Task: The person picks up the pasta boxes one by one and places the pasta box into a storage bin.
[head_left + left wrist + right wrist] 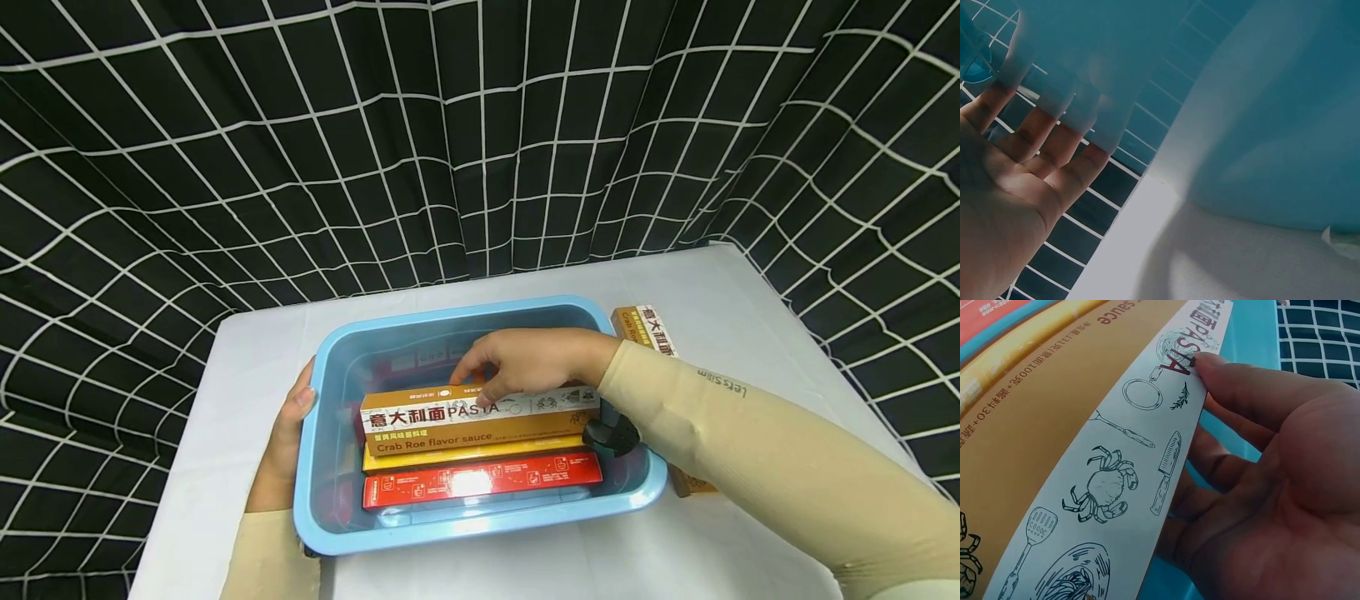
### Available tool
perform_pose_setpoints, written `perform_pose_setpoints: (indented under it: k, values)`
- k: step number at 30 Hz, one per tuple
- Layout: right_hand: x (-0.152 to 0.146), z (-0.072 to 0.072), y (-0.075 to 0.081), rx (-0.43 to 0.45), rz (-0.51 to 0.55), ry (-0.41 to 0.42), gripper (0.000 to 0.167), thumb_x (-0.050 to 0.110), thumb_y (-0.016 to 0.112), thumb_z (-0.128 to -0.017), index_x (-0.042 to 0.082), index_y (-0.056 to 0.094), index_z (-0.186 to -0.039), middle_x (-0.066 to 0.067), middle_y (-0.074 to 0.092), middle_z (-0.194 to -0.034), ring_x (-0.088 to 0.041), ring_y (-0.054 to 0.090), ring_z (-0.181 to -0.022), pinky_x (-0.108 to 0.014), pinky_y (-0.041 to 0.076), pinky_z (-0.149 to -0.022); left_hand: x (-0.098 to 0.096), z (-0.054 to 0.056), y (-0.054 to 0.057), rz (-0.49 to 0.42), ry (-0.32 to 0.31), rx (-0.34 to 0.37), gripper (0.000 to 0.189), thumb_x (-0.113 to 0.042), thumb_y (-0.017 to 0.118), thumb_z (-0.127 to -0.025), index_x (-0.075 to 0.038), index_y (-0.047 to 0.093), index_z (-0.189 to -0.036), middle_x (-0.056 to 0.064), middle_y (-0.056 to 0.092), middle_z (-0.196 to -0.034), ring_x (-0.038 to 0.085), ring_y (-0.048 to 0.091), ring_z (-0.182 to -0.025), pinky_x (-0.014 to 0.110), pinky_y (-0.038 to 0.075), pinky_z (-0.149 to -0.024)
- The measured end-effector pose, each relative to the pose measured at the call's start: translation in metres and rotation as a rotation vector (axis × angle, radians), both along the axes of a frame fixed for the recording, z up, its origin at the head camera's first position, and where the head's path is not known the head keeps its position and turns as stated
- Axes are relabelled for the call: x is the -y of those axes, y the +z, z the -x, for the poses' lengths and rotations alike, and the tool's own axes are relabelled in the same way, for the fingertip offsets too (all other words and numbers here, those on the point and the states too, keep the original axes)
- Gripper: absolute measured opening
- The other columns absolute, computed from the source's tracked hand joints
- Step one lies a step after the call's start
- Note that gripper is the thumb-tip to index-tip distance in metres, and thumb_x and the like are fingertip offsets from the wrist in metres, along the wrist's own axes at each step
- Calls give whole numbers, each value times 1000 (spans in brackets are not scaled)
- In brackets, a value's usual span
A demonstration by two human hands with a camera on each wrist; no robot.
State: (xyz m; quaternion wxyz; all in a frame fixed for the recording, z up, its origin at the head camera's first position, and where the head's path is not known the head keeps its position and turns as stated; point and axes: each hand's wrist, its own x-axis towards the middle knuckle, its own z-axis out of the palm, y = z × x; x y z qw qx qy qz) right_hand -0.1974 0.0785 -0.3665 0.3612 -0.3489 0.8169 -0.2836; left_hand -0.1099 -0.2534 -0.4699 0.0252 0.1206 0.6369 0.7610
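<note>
A light blue plastic bin [480, 527] sits on the white table, with several long, thin boxes inside. My right hand [532, 358] reaches in and grips a brown-and-white pasta box [450, 429] by its upper edge. In the right wrist view the thumb [1229, 372] presses its white printed side, and the other fingers go behind it. In front of it are a yellow box [480, 452] and a red box [525, 479]. My left hand [281, 442] rests against the bin's left side, its fingers [1072, 172] fairly straight and their tips seen through the blue plastic.
Another brown pasta box [645, 329] lies on the white table [712, 292] right of the bin, partly hidden by my right sleeve [712, 417]. A black object [611, 435] shows beneath my right wrist. Black cloth [480, 167] with a white grid hangs behind and beside the table.
</note>
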Motion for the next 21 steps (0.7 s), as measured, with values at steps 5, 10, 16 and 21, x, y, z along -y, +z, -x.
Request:
perform_pose_setpoints:
  k: [5, 10, 16, 21]
  values:
    - [1, 0, -3, 0, -10, -9, 38, 12, 79, -102, 15, 75, -139, 4, 68, -117, -21, 61, -108, -35, 55, -90, -2, -2, 1, 21, 3, 10, 67, -42, 35, -105, -22, 38, -169, 11, 52, -158, 29, 49, -141, 38, 46, -111]
    - [0, 2, -2, 6, 6, -23, 34, 12, 79, -102, 14, 75, -136, 2, 68, -113, -21, 64, -103, -34, 57, -85, -2, -3, 2, 59, 19, 5, 70, -43, 33, -105, -19, 35, -170, 14, 47, -161, 32, 44, -144, 38, 44, -113]
    - [-2, 3, 1, 5, 80, -37, 27, 11, 77, -103, 12, 76, -129, 0, 69, -112, -21, 64, -104, -34, 57, -86, -1, -3, 0, 46, 17, 3, 70, -43, 35, -104, -20, 35, -171, 11, 48, -160, 30, 46, -143, 36, 43, -112]
    - [-2, 3, 2, 26, 194, -38, 24, 10, 74, -104, 9, 76, -128, 0, 71, -112, -21, 65, -105, -37, 57, -90, -2, -3, 2, 60, 13, 8, 71, -43, 34, -104, -19, 33, -171, 14, 43, -164, 31, 42, -146, 39, 39, -115]
